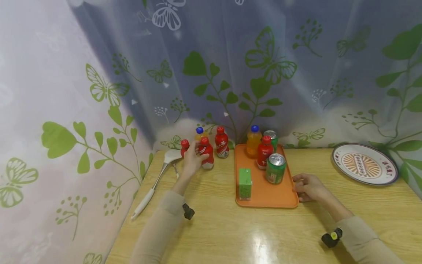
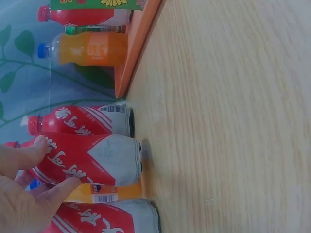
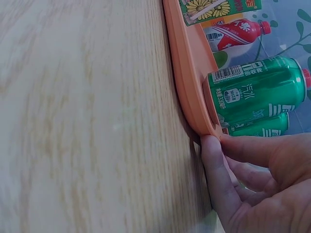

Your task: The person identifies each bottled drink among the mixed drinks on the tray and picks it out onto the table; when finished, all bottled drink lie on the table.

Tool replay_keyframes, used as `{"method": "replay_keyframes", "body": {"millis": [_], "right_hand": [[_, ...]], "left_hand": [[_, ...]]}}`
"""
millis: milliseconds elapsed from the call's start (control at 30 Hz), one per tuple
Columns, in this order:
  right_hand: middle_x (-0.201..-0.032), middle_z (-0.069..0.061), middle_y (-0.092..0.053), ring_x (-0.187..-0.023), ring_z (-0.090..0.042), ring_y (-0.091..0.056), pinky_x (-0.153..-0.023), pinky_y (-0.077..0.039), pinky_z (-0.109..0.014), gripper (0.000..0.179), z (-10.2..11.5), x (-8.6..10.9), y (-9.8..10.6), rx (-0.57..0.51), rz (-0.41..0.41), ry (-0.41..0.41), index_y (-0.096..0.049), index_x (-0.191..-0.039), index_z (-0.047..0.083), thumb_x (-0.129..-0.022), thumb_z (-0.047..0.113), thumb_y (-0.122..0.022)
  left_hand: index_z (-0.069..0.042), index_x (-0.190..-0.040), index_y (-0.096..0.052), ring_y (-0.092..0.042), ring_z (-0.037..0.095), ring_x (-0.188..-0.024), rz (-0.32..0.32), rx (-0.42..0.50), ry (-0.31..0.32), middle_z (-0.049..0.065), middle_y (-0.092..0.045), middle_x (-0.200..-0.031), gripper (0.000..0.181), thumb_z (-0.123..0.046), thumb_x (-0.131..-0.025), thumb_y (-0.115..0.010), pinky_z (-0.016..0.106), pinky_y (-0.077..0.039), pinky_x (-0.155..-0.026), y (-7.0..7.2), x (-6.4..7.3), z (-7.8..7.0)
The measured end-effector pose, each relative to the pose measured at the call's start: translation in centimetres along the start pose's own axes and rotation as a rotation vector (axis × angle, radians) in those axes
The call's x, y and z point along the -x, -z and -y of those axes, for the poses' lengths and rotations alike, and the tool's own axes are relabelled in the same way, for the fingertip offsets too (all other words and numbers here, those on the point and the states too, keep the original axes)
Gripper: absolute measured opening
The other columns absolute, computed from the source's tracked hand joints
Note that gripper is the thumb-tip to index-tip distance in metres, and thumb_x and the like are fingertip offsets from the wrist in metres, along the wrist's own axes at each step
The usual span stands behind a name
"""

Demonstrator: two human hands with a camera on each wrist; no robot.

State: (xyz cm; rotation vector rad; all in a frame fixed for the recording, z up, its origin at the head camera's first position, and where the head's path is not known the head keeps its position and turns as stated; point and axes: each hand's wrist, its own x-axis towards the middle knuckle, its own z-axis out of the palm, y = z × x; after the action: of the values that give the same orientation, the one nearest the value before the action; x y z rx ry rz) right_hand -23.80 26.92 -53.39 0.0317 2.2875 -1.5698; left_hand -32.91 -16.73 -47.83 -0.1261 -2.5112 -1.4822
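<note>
My left hand (image 1: 192, 159) grips a red and white plastic bottle (image 2: 97, 158), which stands upright with its red cap on. Close around it are another red bottle (image 1: 222, 143), an orange drink bottle (image 1: 200, 135) with a blue cap and a third red bottle (image 1: 184, 145), partly hidden by the hand. My right hand (image 1: 308, 187) pinches the right edge of an orange tray (image 1: 267, 198) between thumb and fingers. The tray carries a green carton (image 1: 245, 185), two green cans (image 3: 257, 90), an orange drink bottle (image 1: 253, 142) and a red bottle (image 1: 265, 152).
A white-headed utensil with a long handle (image 1: 145, 201) lies at the table's left edge, near a small metal utensil (image 1: 176, 170). At the back right a patterned plate (image 1: 366, 165) leans near the curtain (image 1: 296, 91) behind the table.
</note>
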Motion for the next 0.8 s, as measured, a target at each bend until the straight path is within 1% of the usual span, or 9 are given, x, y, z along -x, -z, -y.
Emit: {"method": "replay_keyframes", "body": {"millis": [167, 300, 567, 633, 667, 700, 767, 800], "right_hand": [[-0.098, -0.010, -0.064, -0.071, -0.011, -0.066, -0.061, -0.062, -0.027, 0.052, -0.2, -0.1, 0.1, -0.005, -0.002, -0.001, -0.037, -0.145, -0.018, -0.102, 0.000, -0.061], [-0.098, -0.009, -0.066, -0.071, -0.011, -0.066, -0.061, -0.062, -0.027, 0.052, -0.4, -0.2, 0.2, -0.020, 0.004, 0.013, -0.036, -0.145, -0.019, -0.102, -0.001, -0.059], [-0.096, -0.005, -0.067, -0.073, -0.010, -0.066, -0.062, -0.062, -0.027, 0.051, -0.4, -0.1, 0.4, -0.030, -0.001, 0.023, -0.037, -0.144, -0.019, -0.102, -0.002, -0.059], [-0.096, -0.005, -0.067, -0.075, -0.009, -0.066, -0.063, -0.062, -0.027, 0.050, -0.3, 0.0, 0.4, -0.036, -0.002, 0.022, -0.038, -0.144, -0.018, -0.101, -0.002, -0.059], [-0.096, -0.006, -0.067, -0.076, -0.009, -0.066, -0.063, -0.063, -0.027, 0.051, -0.3, 0.0, 0.3, -0.033, 0.005, 0.028, -0.037, -0.144, -0.019, -0.102, -0.002, -0.059], [-0.096, -0.005, -0.066, -0.076, -0.009, -0.066, -0.064, -0.063, -0.027, 0.050, -0.2, 0.0, 0.3, -0.040, 0.002, 0.025, -0.038, -0.144, -0.018, -0.101, -0.002, -0.059], [-0.096, -0.005, -0.066, -0.077, -0.009, -0.066, -0.064, -0.063, -0.027, 0.050, -0.3, 0.0, 0.2, -0.046, 0.003, 0.024, -0.038, -0.144, -0.018, -0.101, -0.002, -0.059], [-0.096, -0.005, -0.066, -0.078, -0.009, -0.066, -0.064, -0.063, -0.027, 0.051, -0.3, 0.0, 0.1, -0.046, 0.006, 0.027, -0.038, -0.144, -0.018, -0.101, -0.002, -0.059]], "left_hand": [[-0.001, -0.138, -0.054, -0.061, 0.047, -0.134, -0.015, -0.017, -0.007, 0.027, -0.063, -0.143, 0.054, 0.004, -0.090, -0.078, 0.055, -0.052, -0.114, -0.5, 0.0, 0.5], [-0.002, -0.141, -0.052, -0.060, 0.047, -0.136, -0.008, -0.004, 0.009, 0.027, -0.062, -0.145, 0.056, 0.003, -0.091, -0.077, 0.056, -0.052, -0.114, -0.6, 0.0, 0.7], [-0.001, -0.148, -0.047, -0.063, 0.044, -0.132, 0.026, -0.092, 0.009, 0.026, -0.062, -0.146, 0.056, -0.001, -0.097, -0.071, 0.055, -0.056, -0.108, -0.8, 0.1, 0.3], [-0.001, -0.150, -0.046, -0.064, 0.044, -0.131, 0.005, -0.110, 0.006, 0.026, -0.063, -0.145, 0.059, 0.000, -0.097, -0.071, 0.054, -0.057, -0.107, -0.9, 0.2, 0.0], [-0.001, -0.152, -0.045, -0.067, 0.045, -0.124, -0.014, -0.113, -0.002, 0.028, -0.065, -0.141, 0.061, 0.001, -0.097, -0.071, 0.054, -0.059, -0.102, -0.9, 0.3, -0.1], [-0.001, -0.152, -0.045, -0.069, 0.044, -0.119, -0.047, -0.114, -0.022, 0.027, -0.066, -0.138, 0.061, 0.002, -0.096, -0.070, 0.053, -0.061, -0.098, -0.9, 0.4, -0.3], [-0.002, -0.153, -0.047, -0.071, 0.039, -0.105, -0.117, -0.107, -0.077, 0.024, -0.065, -0.141, 0.062, 0.001, -0.096, -0.070, 0.043, -0.063, -0.085, -0.6, 0.6, -0.9], [-0.001, -0.153, -0.048, -0.071, 0.033, -0.089, -0.154, -0.095, -0.122, 0.024, -0.065, -0.142, 0.060, 0.002, -0.096, -0.069, 0.037, -0.062, -0.074, -0.5, 0.7, -1.4]]}}
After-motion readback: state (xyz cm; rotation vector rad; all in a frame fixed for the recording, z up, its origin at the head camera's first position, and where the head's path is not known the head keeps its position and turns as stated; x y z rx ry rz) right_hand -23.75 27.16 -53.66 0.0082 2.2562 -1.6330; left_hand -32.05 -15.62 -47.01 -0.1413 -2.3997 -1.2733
